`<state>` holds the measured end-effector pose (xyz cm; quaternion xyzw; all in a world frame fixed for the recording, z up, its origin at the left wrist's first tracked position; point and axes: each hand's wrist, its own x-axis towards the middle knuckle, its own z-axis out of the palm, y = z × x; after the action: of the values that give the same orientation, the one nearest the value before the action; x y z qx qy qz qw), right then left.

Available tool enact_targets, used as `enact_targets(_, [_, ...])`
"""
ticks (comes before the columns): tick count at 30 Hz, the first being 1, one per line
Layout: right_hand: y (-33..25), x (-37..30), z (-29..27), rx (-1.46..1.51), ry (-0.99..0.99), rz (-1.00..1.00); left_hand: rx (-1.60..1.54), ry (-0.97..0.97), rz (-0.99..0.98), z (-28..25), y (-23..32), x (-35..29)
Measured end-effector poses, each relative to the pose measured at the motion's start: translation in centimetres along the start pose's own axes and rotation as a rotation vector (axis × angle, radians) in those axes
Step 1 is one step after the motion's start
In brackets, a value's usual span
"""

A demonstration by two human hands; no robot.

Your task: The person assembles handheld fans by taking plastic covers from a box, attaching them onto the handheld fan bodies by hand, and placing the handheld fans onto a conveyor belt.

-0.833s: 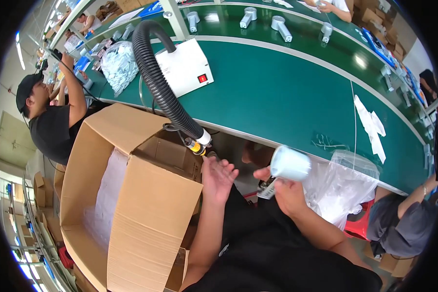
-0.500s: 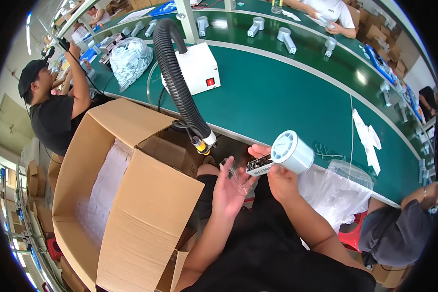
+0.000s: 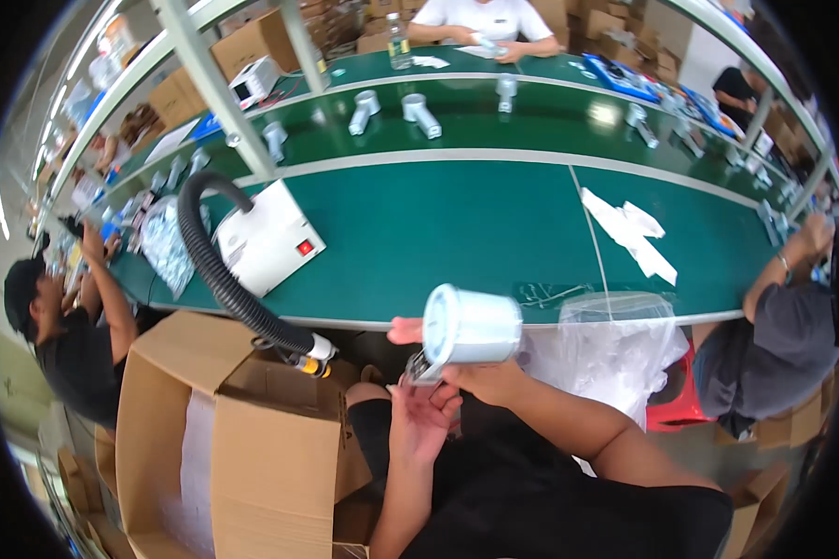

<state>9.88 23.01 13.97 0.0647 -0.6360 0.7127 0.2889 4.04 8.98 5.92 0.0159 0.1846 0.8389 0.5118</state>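
The green bench (image 3: 391, 242) is being shown more squarely than half a second ago, as the whole view has been swung round. At near left, the cardboard carton (image 3: 275, 466) is being kept with its flaps spread, a pale plastic sheet (image 3: 198, 456) being held inside. On the left of the bench the white machine (image 3: 275, 238) is being seen, its black hose (image 3: 210, 270) being carried over the carton's far right corner. A clear plastic bag (image 3: 615, 345) is being draped over the near bench edge at right.

The pale blue device (image 3: 480, 326) is being held up in front of the near bench edge, around the middle. It is now being turned sidewise, its round end being pointed left; earlier that end was being shown to the camera. It is being gripped from below by the right hand (image 3: 485, 377), fingers being wrapped past its left side.

The left hand (image 3: 419, 424), palm up and loosely curled, is being brought to the small dark end piece (image 3: 424, 368) underneath. Whether the clear piece is still being held there cannot be told. Seemingly, both hands are now being applied to one device.
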Motion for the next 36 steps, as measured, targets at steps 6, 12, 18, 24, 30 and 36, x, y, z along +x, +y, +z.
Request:
enact_targets(6, [-0.6, -2.6, -0.6, -0.527, -0.150, 0.014, 0.214, -0.023, -0.025, -0.5, -0.7, -0.8])
enact_targets(12, [-4.1, -4.5, -3.1, -0.533, -0.480, 0.386, 0.554, 0.049, 0.133, -1.7, 1.6, -1.1])
enact_targets(18, [4.4, -8.7, -4.2, 0.011, -0.394, 1.439, 0.651, 0.004, -0.289, -7.9, -0.6, -1.3])
enact_targets(24, [5.8, -9.7, -2.1, -0.695, -0.761, 0.940, 0.501, 0.137, -0.390, -11.4, -1.4, -2.9])
enact_targets(30, [8.7, -9.7, 1.4, -0.887, -0.899, 0.973, 0.575, 0.320, -0.319, -14.1, -2.4, -2.1])
enact_targets(36, [8.5, -6.4, 3.9, -0.949, -0.961, 1.077, 0.480, 0.285, -0.254, -16.0, -2.5, -2.2])
